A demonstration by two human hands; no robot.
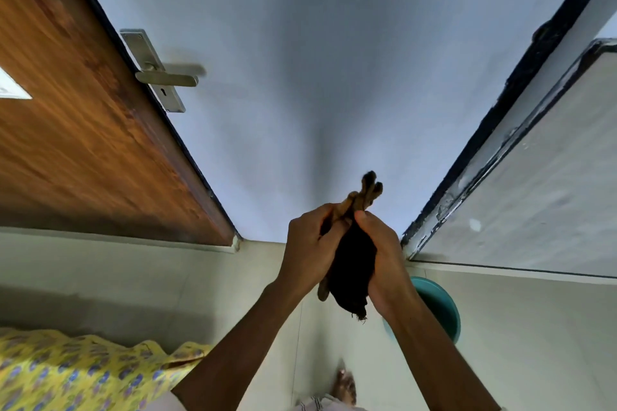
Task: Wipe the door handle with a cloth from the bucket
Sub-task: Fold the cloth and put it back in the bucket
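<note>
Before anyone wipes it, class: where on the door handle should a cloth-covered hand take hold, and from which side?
Take the door handle by its lever bar, not the backplate. The bar juts out from the door's edge over the grey wall, with its rounded end free, so come from that open end and close the grip around the bar. Both the left hand and right hand currently hold the dark cloth, well below it.

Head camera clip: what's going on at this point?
A person grips a dark bunched cloth between the left hand and right hand, seemingly wringing it above the round teal bucket on the floor. The silver metal lever door handle on the brown wooden door is untouched.
</note>
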